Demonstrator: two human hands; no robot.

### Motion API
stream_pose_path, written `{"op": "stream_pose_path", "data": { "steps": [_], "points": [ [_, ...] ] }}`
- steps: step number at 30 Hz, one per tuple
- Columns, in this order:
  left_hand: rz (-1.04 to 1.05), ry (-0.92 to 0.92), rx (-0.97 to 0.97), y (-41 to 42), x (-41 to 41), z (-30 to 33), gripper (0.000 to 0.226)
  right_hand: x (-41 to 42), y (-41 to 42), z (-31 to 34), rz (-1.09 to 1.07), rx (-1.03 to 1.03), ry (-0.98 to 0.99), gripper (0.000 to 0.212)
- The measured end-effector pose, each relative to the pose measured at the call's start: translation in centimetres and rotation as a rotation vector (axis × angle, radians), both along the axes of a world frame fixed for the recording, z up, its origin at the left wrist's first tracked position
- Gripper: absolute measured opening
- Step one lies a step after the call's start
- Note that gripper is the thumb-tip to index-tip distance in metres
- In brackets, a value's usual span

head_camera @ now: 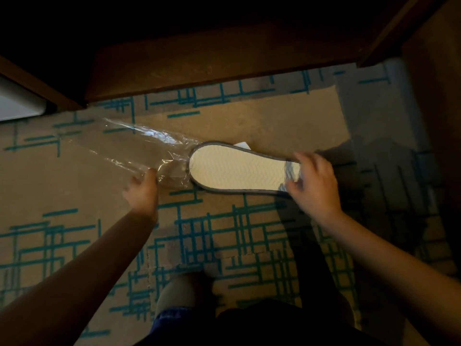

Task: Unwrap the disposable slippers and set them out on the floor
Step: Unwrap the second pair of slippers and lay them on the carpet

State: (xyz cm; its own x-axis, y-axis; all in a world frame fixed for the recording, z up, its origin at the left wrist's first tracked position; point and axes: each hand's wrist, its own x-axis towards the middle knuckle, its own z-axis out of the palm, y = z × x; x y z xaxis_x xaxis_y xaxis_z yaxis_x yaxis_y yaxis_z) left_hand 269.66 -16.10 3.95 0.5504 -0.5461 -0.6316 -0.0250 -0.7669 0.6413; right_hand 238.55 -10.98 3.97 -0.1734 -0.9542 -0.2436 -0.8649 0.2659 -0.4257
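A disposable slipper (237,168) is held sole up above the carpet, its cream ribbed sole edged in grey. A white corner of something shows just behind it. My right hand (314,183) grips its right end. The clear plastic wrapper (139,148) trails off to the left, crumpled and almost fully off the slipper. My left hand (143,188) pinches the wrapper's near edge just left of the slipper's rounded end.
The floor is tan carpet (74,186) with teal line patterns. A dark wooden furniture base (212,68) runs along the top, with a wooden panel (389,28) at the upper right. A white object (17,103) sits at the far left. My feet (179,293) stand at the bottom centre.
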Motion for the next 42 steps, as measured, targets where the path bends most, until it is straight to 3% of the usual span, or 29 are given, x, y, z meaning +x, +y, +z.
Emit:
{"op": "stream_pose_path", "data": {
  "steps": [2, 5, 7, 10, 15, 23, 29, 32, 36, 40, 42],
  "points": [
    [-0.137, -0.404, -0.148, 0.8, -0.1, 1.0, 0.058, 1.0, -0.1, 0.1, 0.259, 0.002, 0.169, 0.077],
    [-0.885, -0.769, -0.386, 2.1, -0.2, 1.8, 0.05, 2.4, -1.1, -0.1, 0.483, 0.11, 0.244, 0.092],
    [-1.317, -0.892, -0.288, 2.8, 0.6, 0.6, 0.053, 2.6, -2.0, -0.4, 0.564, 0.157, 0.276, 0.095],
    [-1.587, -0.956, -0.168, 3.3, 1.8, -0.5, 0.063, 2.2, -3.0, -0.7, 0.569, 0.214, 0.307, 0.097],
    [-1.605, -0.909, 0.007, 2.8, 4.2, -2.1, 0.073, 2.1, -3.4, -0.2, 0.507, 0.231, 0.286, 0.099],
    [-1.481, -0.998, -0.104, -3.2, 0.9, -2.3, 0.071, 0.2, -0.6, -0.4, 0.409, 0.227, 0.266, 0.1],
    [-1.334, -0.993, -0.319, -4.3, -0.8, -0.7, 0.058, -0.5, 0.1, -0.4, 0.417, 0.236, 0.262, 0.1],
    [-1.4, -0.974, -0.238, -3.3, 0.7, -1.4, 0.052, -0.6, 0.5, -0.5, 0.439, 0.226, 0.261, 0.101],
    [-1.44, -0.817, -0.09, -4.0, 1.9, -3.2, 0.064, -0.5, 0.8, -0.5, 0.507, 0.213, 0.259, 0.097],
    [-1.306, -0.764, -0.128, -4.8, 0.0, -1.7, 0.061, -0.3, 0.8, -0.4, 0.555, 0.206, 0.246, 0.095],
    [-1.33, -0.775, -0.254, -3.6, -1.4, -0.6, 0.061, -0.2, 0.7, -0.3, 0.573, 0.207, 0.246, 0.095]
  ]
}}
